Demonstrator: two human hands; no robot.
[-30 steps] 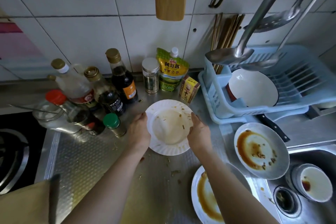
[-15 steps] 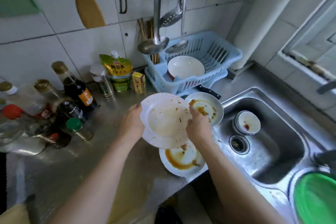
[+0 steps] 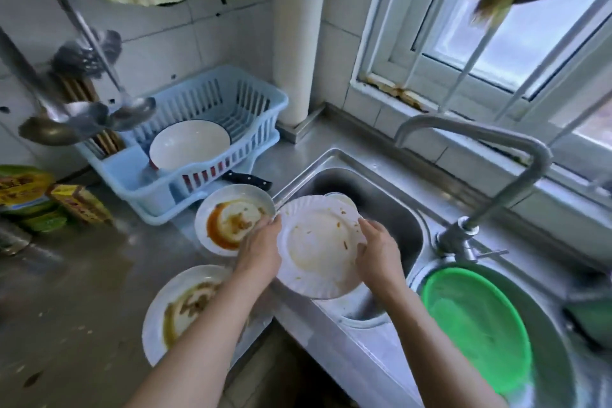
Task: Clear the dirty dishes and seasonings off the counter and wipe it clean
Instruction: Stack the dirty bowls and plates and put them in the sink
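Observation:
I hold a dirty white scalloped plate (image 3: pixel 318 248) with both hands, over the front left part of the steel sink (image 3: pixel 394 205). My left hand (image 3: pixel 260 250) grips its left rim and my right hand (image 3: pixel 376 250) grips its right rim. A small white bowl (image 3: pixel 341 199) peeks out behind the plate, inside the sink. Two more dirty plates lie on the steel counter (image 3: pixel 82 291): one with red-orange sauce (image 3: pixel 228 219) just left of my left hand, another with brown sauce (image 3: pixel 178 308) at the front edge, partly under my left forearm.
A blue dish rack (image 3: pixel 231 109) holding a white bowl (image 3: pixel 188 144) stands at the back, a black-handled knife (image 3: pixel 246 179) beside it. Seasoning packets (image 3: pixel 29 195) sit far left. Ladles (image 3: pixel 82 116) hang above. A tap (image 3: pixel 490 156) and a green basin (image 3: pixel 477 328) are on the right.
I lifted the scalloped plate off the counter near the seasoning bottles and carried it right, to above the sink. My view swung right with it; the bottles left the frame.

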